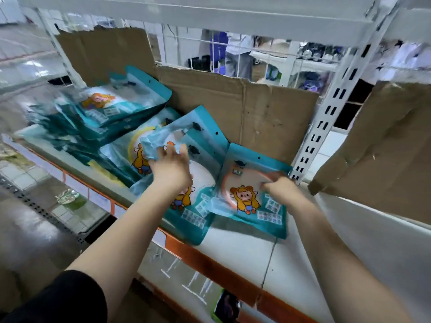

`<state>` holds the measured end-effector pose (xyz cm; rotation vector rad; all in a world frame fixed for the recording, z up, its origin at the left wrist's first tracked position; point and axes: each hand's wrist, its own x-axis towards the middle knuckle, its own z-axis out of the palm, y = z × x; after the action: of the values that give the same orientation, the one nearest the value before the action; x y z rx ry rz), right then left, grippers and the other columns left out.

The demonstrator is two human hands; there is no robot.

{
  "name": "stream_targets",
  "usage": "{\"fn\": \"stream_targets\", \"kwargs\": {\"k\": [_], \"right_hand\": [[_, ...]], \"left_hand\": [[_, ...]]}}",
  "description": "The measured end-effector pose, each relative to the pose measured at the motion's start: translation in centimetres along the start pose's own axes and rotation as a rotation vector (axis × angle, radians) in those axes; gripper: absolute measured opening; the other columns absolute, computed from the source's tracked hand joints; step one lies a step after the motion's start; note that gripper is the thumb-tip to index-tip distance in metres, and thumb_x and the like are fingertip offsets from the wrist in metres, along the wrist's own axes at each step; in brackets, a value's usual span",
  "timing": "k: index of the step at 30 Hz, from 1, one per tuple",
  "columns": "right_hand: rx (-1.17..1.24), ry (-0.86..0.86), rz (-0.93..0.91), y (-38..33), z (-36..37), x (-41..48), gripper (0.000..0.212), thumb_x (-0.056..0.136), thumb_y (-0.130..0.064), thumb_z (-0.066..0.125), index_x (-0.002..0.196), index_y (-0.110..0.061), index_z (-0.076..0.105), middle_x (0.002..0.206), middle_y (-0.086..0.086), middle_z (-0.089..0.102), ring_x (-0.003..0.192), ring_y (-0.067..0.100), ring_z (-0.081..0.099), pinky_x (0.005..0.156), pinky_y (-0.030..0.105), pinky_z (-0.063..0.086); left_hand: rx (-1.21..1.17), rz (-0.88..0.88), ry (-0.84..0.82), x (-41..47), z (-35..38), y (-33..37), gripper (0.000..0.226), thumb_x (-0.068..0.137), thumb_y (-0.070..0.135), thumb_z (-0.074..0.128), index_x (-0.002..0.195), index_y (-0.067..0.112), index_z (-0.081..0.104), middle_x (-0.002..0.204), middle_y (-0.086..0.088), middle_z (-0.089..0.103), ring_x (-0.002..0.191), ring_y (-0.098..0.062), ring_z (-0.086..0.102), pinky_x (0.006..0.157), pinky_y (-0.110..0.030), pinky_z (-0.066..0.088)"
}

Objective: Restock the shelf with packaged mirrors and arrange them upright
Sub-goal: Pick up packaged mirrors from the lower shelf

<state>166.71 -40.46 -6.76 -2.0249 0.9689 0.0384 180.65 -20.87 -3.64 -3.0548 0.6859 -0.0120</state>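
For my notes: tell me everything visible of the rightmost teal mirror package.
The rightmost package is a glossy teal plastic pouch showing an orange-rimmed round mirror, a yellow-hooded cartoon figure, label squares and a top hole. It leans tilted toward the cardboard, bottom on the white shelf; the right hand holds its right edge.

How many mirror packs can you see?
4 clearly: the right pack under the right hand, the middle pack in the left hand, the yellow-ring pack behind it, the top pack on the left pile. That blurry pile probably hides more.
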Motion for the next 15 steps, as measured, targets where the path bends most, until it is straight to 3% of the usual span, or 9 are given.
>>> {"fn": "stream_targets", "kwargs": {"k": [3, 6, 9, 12, 14, 15], "right_hand": [[0.072, 0.045, 0.031, -0.1, 0.6, 0.7, 0.033, 0.09, -0.028, 0.06, 0.116, -0.009, 0.051, 0.095, 0.006, 0.056, 0.074, 0.011, 0.052, 0.055, 0.022, 0.038], [0.124, 0.083, 0.04, -1.0, 1.5, 1.6, 0.046, 0.086, -0.033, 0.063, 0.123, -0.01, 0.05, 0.113, 0.008, 0.057, 0.1, 0.021, 0.056, 0.08, 0.034, 0.049], [0.233, 0.167, 0.123, -1.4, 2.7, 2.1, 0.04, 0.082, -0.03, 0.068, 0.114, -0.009, 0.053, 0.113, 0.009, 0.057, 0.107, 0.026, 0.054, 0.097, 0.043, 0.045], [0.439, 0.295, 0.211, -1.1, 3.0, 2.0, 0.019, 0.081, -0.016, 0.068, 0.095, -0.009, 0.058, 0.101, 0.01, 0.063, 0.094, 0.025, 0.06, 0.085, 0.038, 0.051], [0.588, 0.28, 0.213, -1.3, 3.1, 1.8, 0.008, 0.082, -0.001, 0.062, 0.084, -0.007, 0.057, 0.089, 0.011, 0.061, 0.077, 0.021, 0.059, 0.068, 0.029, 0.048], [0.607, 0.248, 0.205, -1.6, 3.5, 1.8, 0.013, 0.081, 0.005, 0.058, 0.077, -0.007, 0.055, 0.082, 0.012, 0.057, 0.071, 0.02, 0.055, 0.063, 0.028, 0.044]], "left_hand": [[-0.047, 0.017, 0.005, 1.1, 0.1, -0.2, 0.075, 0.076, 0.04, 0.071, 0.131, 0.014, 0.027, 0.126, -0.017, 0.038, 0.113, -0.039, 0.042, 0.071, -0.039, 0.041], [-0.194, 0.069, 0.023, 2.7, -0.2, -0.8, 0.081, 0.073, 0.039, 0.075, 0.132, 0.013, 0.026, 0.113, -0.015, 0.051, 0.096, -0.035, 0.057, 0.065, -0.036, 0.046], [-0.288, 0.05, 0.008, 3.6, -0.2, -1.6, 0.08, 0.076, 0.036, 0.073, 0.136, 0.014, 0.024, 0.1, -0.011, 0.06, 0.09, -0.031, 0.061, 0.072, -0.04, 0.054], [-0.308, 0.042, 0.004, 4.0, 0.0, -2.1, 0.071, 0.078, 0.037, 0.071, 0.131, 0.013, 0.03, 0.098, -0.009, 0.061, 0.089, -0.03, 0.062, 0.072, -0.039, 0.054], [-0.315, 0.052, 0.029, 4.5, 0.0, -2.4, 0.066, 0.081, 0.039, 0.069, 0.13, 0.013, 0.033, 0.105, -0.01, 0.062, 0.094, -0.032, 0.061, 0.069, -0.035, 0.049], [-0.325, 0.059, 0.048, 4.7, 0.1, -2.6, 0.063, 0.083, 0.038, 0.066, 0.13, 0.013, 0.033, 0.109, -0.011, 0.061, 0.098, -0.033, 0.06, 0.069, -0.036, 0.047]]}}
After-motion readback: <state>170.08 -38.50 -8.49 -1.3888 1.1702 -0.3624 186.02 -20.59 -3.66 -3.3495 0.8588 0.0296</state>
